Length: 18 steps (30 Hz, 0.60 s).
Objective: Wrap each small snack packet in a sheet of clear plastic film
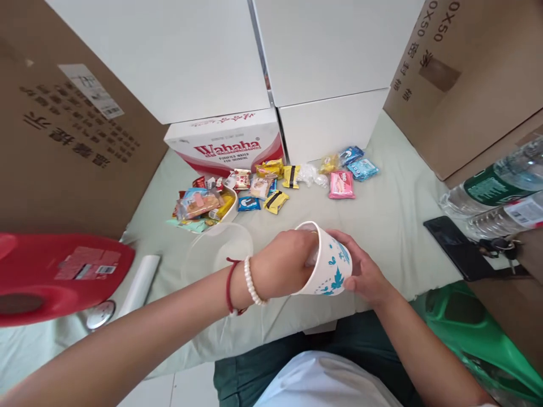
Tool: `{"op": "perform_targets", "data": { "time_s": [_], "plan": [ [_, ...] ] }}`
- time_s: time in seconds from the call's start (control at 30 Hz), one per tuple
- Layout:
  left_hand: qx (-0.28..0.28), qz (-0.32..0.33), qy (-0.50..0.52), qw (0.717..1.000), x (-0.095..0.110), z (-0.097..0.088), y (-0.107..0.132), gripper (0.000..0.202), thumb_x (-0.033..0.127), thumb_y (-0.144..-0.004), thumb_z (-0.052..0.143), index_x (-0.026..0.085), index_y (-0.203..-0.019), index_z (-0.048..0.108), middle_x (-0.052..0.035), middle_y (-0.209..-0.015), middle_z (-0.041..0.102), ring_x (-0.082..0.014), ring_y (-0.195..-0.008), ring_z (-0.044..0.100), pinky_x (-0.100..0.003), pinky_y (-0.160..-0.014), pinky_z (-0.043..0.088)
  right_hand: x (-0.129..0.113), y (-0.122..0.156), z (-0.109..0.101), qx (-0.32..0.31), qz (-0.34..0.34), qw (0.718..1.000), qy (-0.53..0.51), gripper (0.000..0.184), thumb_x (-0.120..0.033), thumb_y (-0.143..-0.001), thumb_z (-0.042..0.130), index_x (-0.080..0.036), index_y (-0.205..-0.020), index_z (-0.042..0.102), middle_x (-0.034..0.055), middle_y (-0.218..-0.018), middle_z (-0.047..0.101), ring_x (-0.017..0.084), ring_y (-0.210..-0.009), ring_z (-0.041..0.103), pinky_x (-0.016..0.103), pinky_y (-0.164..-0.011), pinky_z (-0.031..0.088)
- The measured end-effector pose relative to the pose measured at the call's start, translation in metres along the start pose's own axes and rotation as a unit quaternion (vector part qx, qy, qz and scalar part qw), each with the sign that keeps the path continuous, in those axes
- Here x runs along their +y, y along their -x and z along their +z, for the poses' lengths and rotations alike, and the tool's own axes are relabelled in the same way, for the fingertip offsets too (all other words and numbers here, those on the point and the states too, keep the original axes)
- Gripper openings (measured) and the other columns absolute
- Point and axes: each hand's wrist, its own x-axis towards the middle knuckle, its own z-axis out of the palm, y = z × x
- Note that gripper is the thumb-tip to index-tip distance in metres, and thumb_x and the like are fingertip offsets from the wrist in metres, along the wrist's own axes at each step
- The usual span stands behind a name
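A white paper cup (328, 265) with blue flower prints is tilted on its side above the pale green cloth. My right hand (367, 272) wraps round the cup's bottom end. My left hand (285, 263), with a red string and a bead bracelet on its wrist, is at the cup's mouth, with fingers reaching inside it; what they touch is hidden. A clear plastic tub (217, 251) stands just left of my left wrist.
Several wrapped snacks (275, 183) lie scattered further back, some in a small white tray (231, 208). A Wahaha carton (227, 144), white boxes and brown cartons ring the cloth. A red jug (55, 274) is at left, with water bottles (494, 189), a black phone (460, 249) and keys at right.
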Motion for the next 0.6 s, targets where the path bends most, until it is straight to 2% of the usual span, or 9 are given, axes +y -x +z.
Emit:
{"op": "perform_targets", "data": {
  "time_s": [0.07, 0.13, 0.2, 0.27, 0.33, 0.4, 0.5, 0.53, 0.6],
  "plan": [
    [-0.037, -0.059, -0.010, 0.998, 0.000, -0.013, -0.008, 0.013, 0.021, -0.082, 0.066, 0.019, -0.095, 0.066, -0.0045, -0.089, 0.074, -0.0180, -0.073, 0.068, -0.028, -0.064, 0.049, 0.002, 0.011, -0.015, 0.045, 0.016, 0.998, -0.032, 0.096, -0.063, -0.064, 0.093, -0.034, -0.148, 0.054, 0.0101, -0.150, 0.056, 0.038, -0.139, 0.053, 0.054, -0.112, 0.046],
    [-0.022, -0.085, -0.016, 0.996, -0.008, -0.027, -0.018, 0.019, 0.020, -0.079, 0.067, 0.019, -0.097, 0.063, -0.0025, -0.086, 0.071, -0.0175, -0.071, 0.066, -0.028, -0.064, 0.049, 0.002, 0.022, -0.034, 0.101, 0.014, 0.994, -0.046, 0.092, -0.060, -0.067, 0.091, -0.036, -0.148, 0.055, 0.0084, -0.149, 0.057, 0.037, -0.136, 0.055, 0.054, -0.113, 0.046],
    [0.068, -0.105, -0.024, 0.992, -0.025, -0.042, -0.038, 0.036, 0.025, -0.077, 0.073, 0.018, -0.110, 0.059, -0.0037, -0.097, 0.070, -0.0192, -0.082, 0.067, -0.030, -0.073, 0.053, 0.000, 0.031, -0.054, 0.167, -0.006, 0.985, -0.034, 0.088, -0.055, -0.069, 0.091, -0.038, -0.147, 0.056, 0.0068, -0.150, 0.056, 0.036, -0.137, 0.054, 0.055, -0.115, 0.043],
    [0.199, -0.141, -0.057, 0.968, -0.047, -0.056, -0.071, 0.054, 0.030, -0.076, 0.078, 0.014, -0.122, 0.054, -0.0083, -0.114, 0.067, -0.0222, -0.098, 0.067, -0.035, -0.086, 0.055, -0.005, 0.041, -0.074, 0.224, -0.026, 0.974, -0.016, 0.083, -0.049, -0.070, 0.091, -0.038, -0.145, 0.058, 0.0062, -0.150, 0.057, 0.036, -0.140, 0.051, 0.056, -0.118, 0.040],
    [0.280, -0.156, -0.109, 0.941, -0.074, -0.065, -0.115, 0.050, 0.027, -0.082, 0.075, 0.011, -0.124, 0.054, -0.0126, -0.125, 0.062, -0.0247, -0.114, 0.063, -0.040, -0.100, 0.052, -0.011, 0.050, -0.089, 0.260, -0.035, 0.965, -0.023, 0.080, -0.046, -0.071, 0.090, -0.038, -0.144, 0.060, 0.0064, -0.151, 0.058, 0.037, -0.142, 0.050, 0.058, -0.120, 0.038],
    [0.275, -0.153, -0.153, 0.937, -0.102, -0.067, -0.164, 0.042, 0.017, -0.086, 0.067, 0.010, -0.126, 0.057, -0.0148, -0.134, 0.060, -0.0276, -0.131, 0.057, -0.044, -0.112, 0.045, -0.015, 0.057, -0.098, 0.285, -0.044, 0.956, -0.060, 0.078, -0.047, -0.070, 0.089, -0.037, -0.143, 0.062, 0.0069, -0.153, 0.058, 0.039, -0.144, 0.049, 0.061, -0.120, 0.038],
    [0.171, -0.154, -0.144, 0.962, -0.139, -0.054, -0.229, 0.044, 0.018, -0.092, 0.061, 0.011, -0.135, 0.058, -0.0136, -0.148, 0.058, -0.0319, -0.154, 0.034, -0.059, -0.128, 0.021, -0.020, 0.064, -0.105, 0.323, -0.072, 0.935, -0.126, 0.076, -0.056, -0.069, 0.084, -0.032, -0.139, 0.067, 0.0090, -0.150, 0.062, 0.042, -0.146, 0.048, 0.065, -0.120, 0.039],
    [0.124, -0.175, -0.109, 0.971, -0.148, -0.048, -0.245, 0.046, 0.021, -0.094, 0.058, 0.008, -0.138, 0.056, -0.0151, -0.148, 0.059, -0.0311, -0.152, 0.038, -0.057, -0.127, 0.022, -0.021, 0.065, -0.106, 0.339, -0.082, 0.926, -0.143, 0.075, -0.060, -0.070, 0.081, -0.031, -0.138, 0.068, 0.0097, -0.148, 0.064, 0.042, -0.146, 0.048, 0.066, -0.119, 0.039],
    [0.082, -0.191, -0.068, 0.976, -0.162, -0.042, -0.264, 0.054, 0.027, -0.096, 0.058, 0.001, -0.143, 0.051, -0.0193, -0.144, 0.062, -0.0304, -0.141, 0.052, -0.048, -0.122, 0.034, -0.024, 0.066, -0.109, 0.365, -0.084, 0.912, -0.169, 0.072, -0.065, -0.076, 0.073, -0.031, -0.139, 0.067, 0.0098, -0.144, 0.067, 0.041, -0.145, 0.050, 0.069, -0.117, 0.041]
  ]
}}
